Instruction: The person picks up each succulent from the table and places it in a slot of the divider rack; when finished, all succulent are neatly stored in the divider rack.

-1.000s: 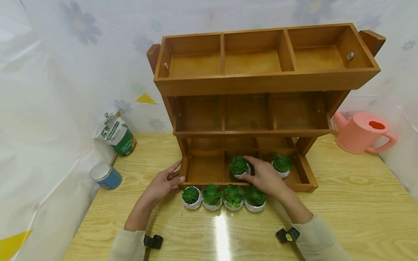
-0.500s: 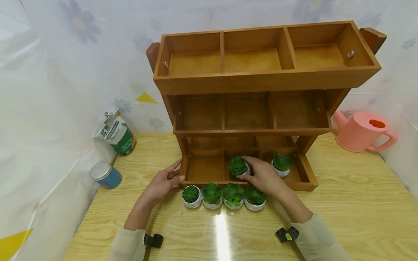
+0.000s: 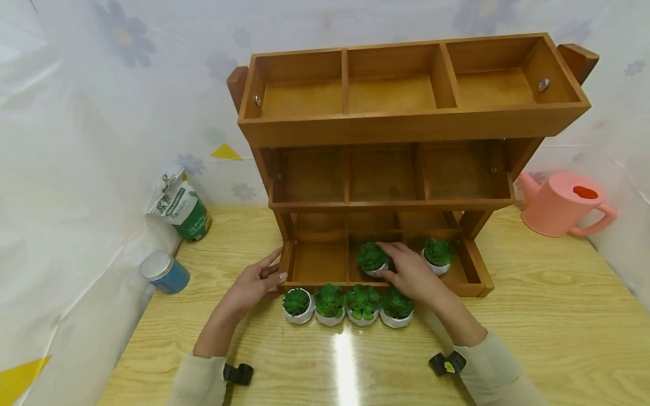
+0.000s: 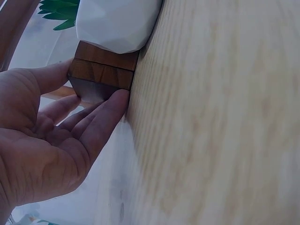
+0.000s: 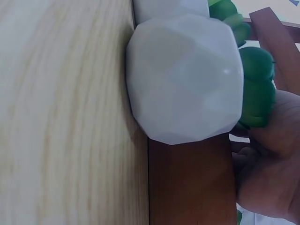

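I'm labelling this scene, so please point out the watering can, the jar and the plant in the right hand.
Watering can (image 3: 552, 210): head view, on its pink body.
Jar (image 3: 171, 277): head view, on its blue side.
Held plant (image 3: 372, 257): head view, on its green leaves.

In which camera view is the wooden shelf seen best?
The head view, since it shows all three tiers of the shelf. The left wrist view mainly shows one lower corner, at the left hand; the right wrist view shows only parts, one behind a pot.
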`<state>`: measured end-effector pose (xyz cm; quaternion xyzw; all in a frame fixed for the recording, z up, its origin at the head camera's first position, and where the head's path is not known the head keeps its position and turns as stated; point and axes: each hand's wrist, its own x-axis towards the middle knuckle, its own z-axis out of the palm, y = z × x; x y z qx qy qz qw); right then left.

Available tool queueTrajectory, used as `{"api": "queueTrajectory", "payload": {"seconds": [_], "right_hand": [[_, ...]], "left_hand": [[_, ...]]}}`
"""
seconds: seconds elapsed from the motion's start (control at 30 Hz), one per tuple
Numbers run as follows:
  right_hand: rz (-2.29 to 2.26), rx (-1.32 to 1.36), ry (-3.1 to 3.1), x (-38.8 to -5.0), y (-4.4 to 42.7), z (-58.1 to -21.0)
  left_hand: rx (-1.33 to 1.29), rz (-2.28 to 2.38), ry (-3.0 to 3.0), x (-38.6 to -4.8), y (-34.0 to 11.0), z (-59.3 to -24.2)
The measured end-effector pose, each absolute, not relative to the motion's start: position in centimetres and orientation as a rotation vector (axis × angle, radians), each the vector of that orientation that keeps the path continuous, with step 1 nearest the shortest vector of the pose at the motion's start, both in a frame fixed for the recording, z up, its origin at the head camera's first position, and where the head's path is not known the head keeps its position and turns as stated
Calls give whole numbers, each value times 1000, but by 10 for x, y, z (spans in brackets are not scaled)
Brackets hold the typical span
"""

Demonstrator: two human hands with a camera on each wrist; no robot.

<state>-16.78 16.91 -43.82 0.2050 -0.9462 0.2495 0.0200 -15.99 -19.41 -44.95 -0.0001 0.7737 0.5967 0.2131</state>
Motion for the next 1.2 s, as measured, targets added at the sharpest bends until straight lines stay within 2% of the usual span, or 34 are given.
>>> {"api": "queueTrajectory", "payload": {"seconds": [1.2], "right_hand": [[837,529,-2905,-167,173,-434]], "left_hand": [[14,1650,2152,-161,-196,-450]]}}
